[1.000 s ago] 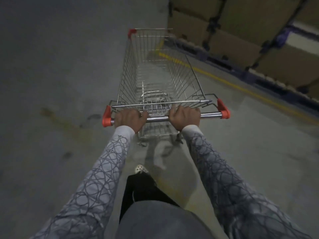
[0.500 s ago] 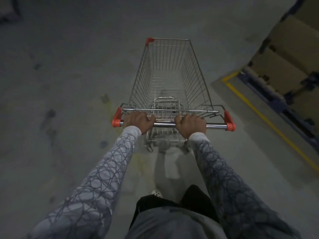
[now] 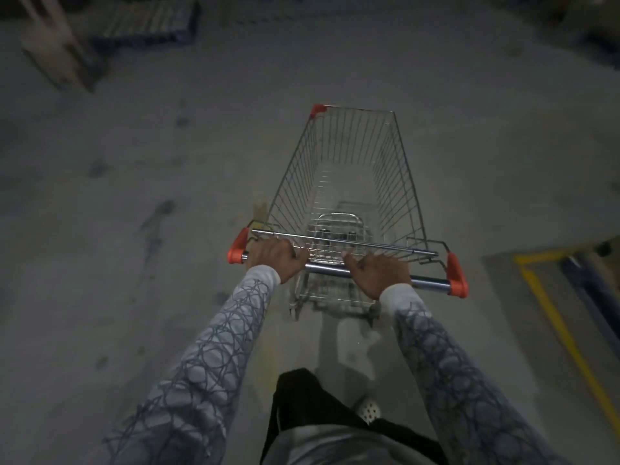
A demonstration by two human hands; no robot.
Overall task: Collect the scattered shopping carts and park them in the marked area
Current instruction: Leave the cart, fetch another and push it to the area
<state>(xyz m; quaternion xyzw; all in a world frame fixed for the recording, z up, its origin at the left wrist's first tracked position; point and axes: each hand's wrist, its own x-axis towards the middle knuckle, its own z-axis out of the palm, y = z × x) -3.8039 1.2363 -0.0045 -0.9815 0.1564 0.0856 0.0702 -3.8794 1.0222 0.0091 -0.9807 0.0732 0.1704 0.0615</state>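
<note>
Far left, we see pallets (image 3: 144,21) on the floor (image 3: 100,263). Our left hand (image 3: 276,260) grips the bar (image 3: 325,267) just beside its left red cap (image 3: 238,248), fingers curled round it. The cart (image 3: 349,182) stands on the floor directly ahead of us. Our right hand (image 3: 377,273) holds the bar right of its middle, fingers curled over it. Far right, a yellow line (image 3: 553,323) marks the floor, apart from the cart.

stained grey floor (image 3: 134,263) with shopping cart (image 3: 345,203), yellow line (image 3: 563,330), pallet (image 3: 147,21)
</note>
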